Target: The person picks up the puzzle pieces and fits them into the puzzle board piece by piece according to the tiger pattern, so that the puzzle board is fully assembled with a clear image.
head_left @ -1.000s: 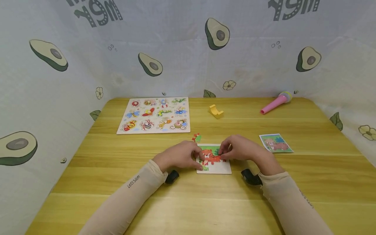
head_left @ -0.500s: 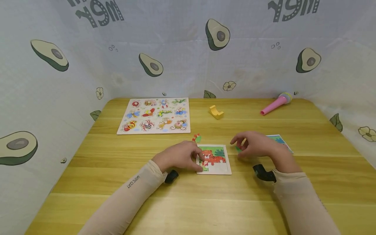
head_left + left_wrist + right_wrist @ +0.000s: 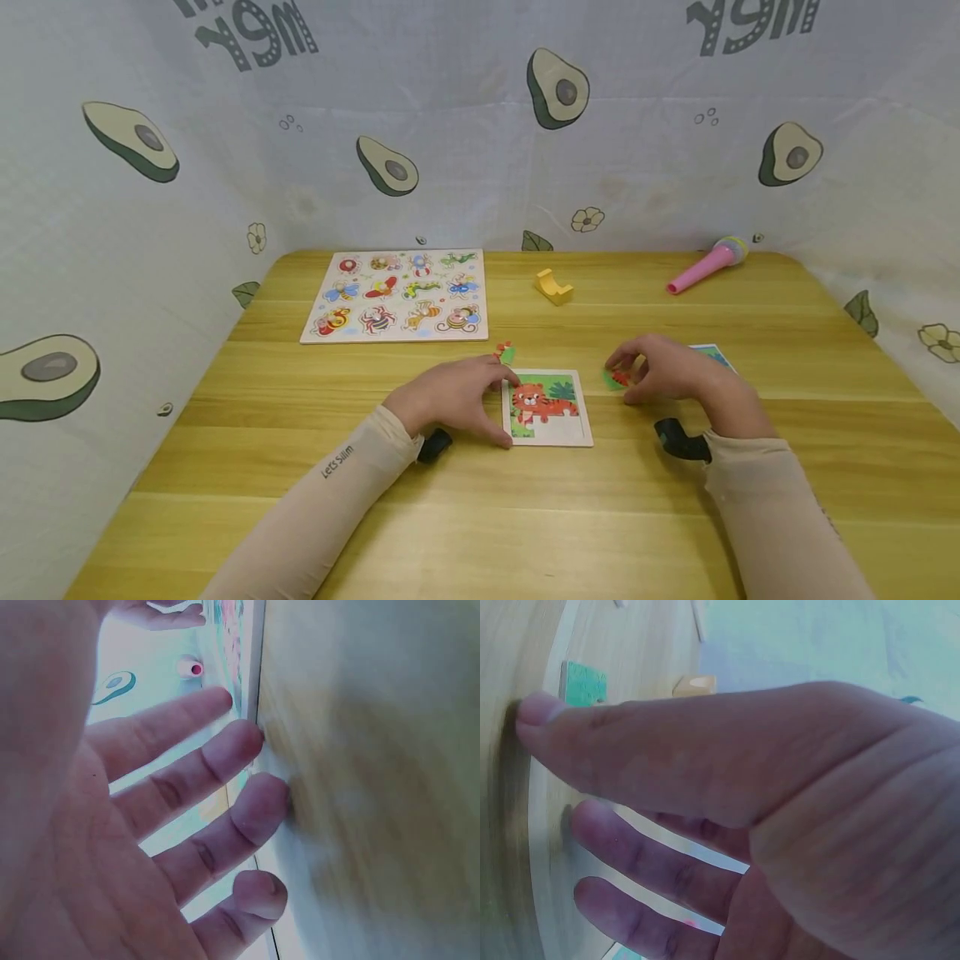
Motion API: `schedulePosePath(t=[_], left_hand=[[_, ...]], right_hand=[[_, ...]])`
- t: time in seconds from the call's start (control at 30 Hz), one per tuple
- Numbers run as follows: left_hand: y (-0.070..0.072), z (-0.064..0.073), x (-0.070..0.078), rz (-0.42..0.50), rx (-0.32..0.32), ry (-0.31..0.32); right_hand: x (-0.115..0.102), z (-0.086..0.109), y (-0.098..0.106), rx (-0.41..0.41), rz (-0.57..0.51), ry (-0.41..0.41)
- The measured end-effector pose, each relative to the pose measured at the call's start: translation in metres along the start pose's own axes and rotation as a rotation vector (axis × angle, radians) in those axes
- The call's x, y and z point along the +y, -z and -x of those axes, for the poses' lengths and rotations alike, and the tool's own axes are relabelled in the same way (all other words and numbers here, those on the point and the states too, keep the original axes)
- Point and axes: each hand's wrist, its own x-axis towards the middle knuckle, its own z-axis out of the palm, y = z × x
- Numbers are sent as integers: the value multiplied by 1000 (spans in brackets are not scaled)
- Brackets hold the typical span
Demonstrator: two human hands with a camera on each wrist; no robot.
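My left hand (image 3: 461,400) rests at the left side of a small tiger puzzle (image 3: 551,390) in a white frame. Its fingers are spread and hold nothing; in the left wrist view the fingertips (image 3: 262,806) lie along the frame's edge. The puzzle's lower right part is bare white. My right hand (image 3: 667,371) is lowered over the table to the right, thumb and fingers apart. Its index finger reaches over a loose green and red puzzle piece (image 3: 616,380), also seen past the thumb in the right wrist view. Another loose piece (image 3: 506,353) lies behind the left fingers.
A wooden insect peg board (image 3: 397,296) lies at the back left. A yellow curved block (image 3: 554,287) and a pink toy microphone (image 3: 707,265) stand farther back. A picture card (image 3: 714,355) is mostly hidden behind the right hand.
My right hand has left the puzzle's right side and moved right to the loose piece there. The left hand has shifted slightly left, its thumb drawing back from the puzzle's picture.
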Motion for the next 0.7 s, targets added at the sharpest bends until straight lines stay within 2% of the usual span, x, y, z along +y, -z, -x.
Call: schedulePosePath(t=[0.37, 0.7], left_hand=[[3, 0, -5, -36, -11, 2], [3, -1, -5, -29, -18, 10]], right_hand=[[5, -2, 1, 12, 26, -4], [9, -3, 1, 30, 10, 21]])
